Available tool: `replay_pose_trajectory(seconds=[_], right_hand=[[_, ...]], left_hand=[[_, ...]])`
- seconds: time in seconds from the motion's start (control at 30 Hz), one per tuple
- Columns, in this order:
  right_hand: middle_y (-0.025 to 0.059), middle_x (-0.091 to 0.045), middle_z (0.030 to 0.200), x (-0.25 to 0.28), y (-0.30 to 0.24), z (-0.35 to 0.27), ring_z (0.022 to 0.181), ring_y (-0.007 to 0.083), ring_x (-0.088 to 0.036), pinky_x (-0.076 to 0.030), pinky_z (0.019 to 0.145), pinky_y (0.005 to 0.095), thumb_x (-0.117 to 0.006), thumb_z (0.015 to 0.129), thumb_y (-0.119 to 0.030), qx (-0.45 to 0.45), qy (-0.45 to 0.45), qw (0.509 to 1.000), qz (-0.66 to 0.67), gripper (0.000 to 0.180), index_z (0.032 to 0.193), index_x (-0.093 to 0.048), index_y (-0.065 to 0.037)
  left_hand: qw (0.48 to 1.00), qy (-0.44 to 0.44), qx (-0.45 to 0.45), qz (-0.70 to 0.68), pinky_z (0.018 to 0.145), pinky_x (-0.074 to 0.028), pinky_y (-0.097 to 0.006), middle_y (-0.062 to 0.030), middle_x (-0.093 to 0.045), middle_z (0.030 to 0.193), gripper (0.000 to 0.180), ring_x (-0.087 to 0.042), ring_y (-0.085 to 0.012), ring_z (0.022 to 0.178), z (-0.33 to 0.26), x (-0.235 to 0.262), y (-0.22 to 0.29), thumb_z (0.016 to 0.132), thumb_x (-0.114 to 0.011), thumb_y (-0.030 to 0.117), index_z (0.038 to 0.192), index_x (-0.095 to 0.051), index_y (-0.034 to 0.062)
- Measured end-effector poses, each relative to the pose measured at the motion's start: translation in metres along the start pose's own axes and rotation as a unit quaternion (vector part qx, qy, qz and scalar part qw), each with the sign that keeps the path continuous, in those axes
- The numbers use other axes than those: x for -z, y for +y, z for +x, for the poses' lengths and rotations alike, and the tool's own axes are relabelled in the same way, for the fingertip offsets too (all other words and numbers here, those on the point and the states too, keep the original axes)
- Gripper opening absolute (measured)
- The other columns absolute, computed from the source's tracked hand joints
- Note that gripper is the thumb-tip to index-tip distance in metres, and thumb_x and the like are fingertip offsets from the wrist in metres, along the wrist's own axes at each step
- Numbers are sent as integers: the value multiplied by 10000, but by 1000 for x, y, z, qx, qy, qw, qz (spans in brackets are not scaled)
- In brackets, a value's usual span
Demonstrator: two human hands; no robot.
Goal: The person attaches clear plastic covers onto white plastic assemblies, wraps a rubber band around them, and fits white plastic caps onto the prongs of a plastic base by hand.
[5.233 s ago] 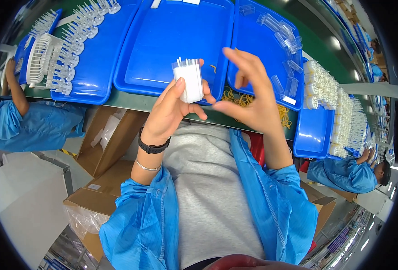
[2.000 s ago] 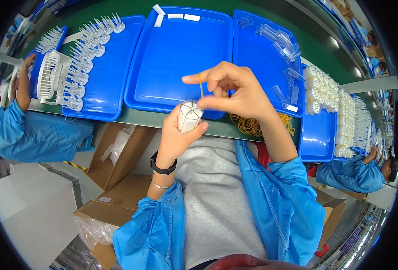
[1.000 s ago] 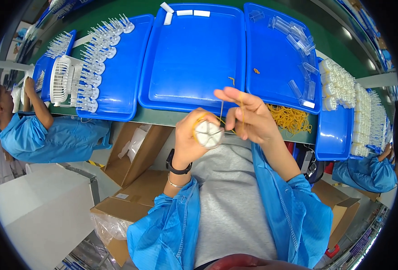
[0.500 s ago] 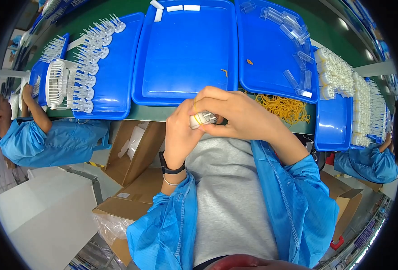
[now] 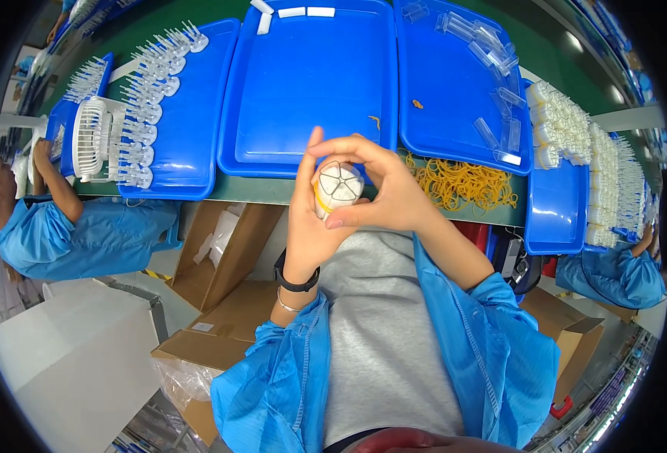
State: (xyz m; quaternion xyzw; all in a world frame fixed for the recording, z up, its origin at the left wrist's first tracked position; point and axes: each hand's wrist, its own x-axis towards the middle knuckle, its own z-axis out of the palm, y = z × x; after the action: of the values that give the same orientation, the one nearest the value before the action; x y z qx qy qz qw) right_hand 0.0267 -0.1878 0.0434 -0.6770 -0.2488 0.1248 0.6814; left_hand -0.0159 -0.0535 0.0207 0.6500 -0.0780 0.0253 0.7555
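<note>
Likely mid-banding: checking or settling the yellow band [image 5: 320,198] around the white bundle [image 5: 340,183], up between both hands by the bench edge, segmented end toward the camera. Gripping it with left hand [image 5: 308,215] — fingers wrapped on its side. Arching right hand [image 5: 388,185] around, thumb and forefinger apart; can't tell if pressing. Next, probably need a steady hold, band kept level. Nearby: loose rubber bands [image 5: 469,186], clear tubes [image 5: 487,133] in right tray [image 5: 443,102]. Blocking: only right fingers, partly over bundle.
</note>
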Motion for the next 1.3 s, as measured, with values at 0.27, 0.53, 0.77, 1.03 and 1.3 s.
replay_pose_trajectory(seconds=[0.27, 0.53, 0.77, 1.03, 1.3], right_hand=[[83, -547, 1185, 3, 10, -1, 1128, 211, -485, -383, 950, 358, -814, 615, -239, 61, -23, 979, -195, 591, 1140, -597, -79], [115, -520, 1207, 11, 2, -4, 1098, 273, -489, -396, 926, 378, -820, 606, -301, 155, -11, 964, -215, 710, 1221, -535, -88], [98, -507, 1137, 11, -3, 2, 1050, 286, -488, -393, 887, 387, -804, 586, -273, 171, -9, 937, -303, 748, 1254, -508, -115], [112, -503, 1131, 11, -3, 1, 1091, 292, -472, -384, 939, 389, -808, 548, -159, 95, -3, 959, -266, 737, 1223, -516, -98], [108, -503, 1131, 8, 4, 1, 1065, 274, -484, -379, 935, 378, -776, 524, -126, 79, 18, 976, -204, 705, 1183, -529, -92]], left_hand=[[998, 40, 42, -23, 749, -513, -278, -103, -556, 1047, 1087, -586, -157, 909, 1, 1, -3, 671, -693, -100, 1470, 11, 120], [977, -6, 163, -141, 658, -509, -272, -69, -550, 873, 1004, -565, -131, 772, 2, 10, -1, 737, -653, -71, 1466, 14, 107], [935, -83, 156, -307, 733, -502, -298, -98, -550, 986, 572, -582, -181, 886, 1, 10, -4, 886, -500, 142, 1379, -232, 29], [936, -121, 145, -298, 831, -448, -300, -96, -551, 1004, 397, -553, -189, 966, 1, 14, -11, 948, -403, 313, 1201, -432, 9], [932, -119, 146, -308, 855, -442, -315, -101, -551, 996, 399, -548, -190, 966, 2, 11, -9, 964, -383, 319, 1208, -422, 5]])
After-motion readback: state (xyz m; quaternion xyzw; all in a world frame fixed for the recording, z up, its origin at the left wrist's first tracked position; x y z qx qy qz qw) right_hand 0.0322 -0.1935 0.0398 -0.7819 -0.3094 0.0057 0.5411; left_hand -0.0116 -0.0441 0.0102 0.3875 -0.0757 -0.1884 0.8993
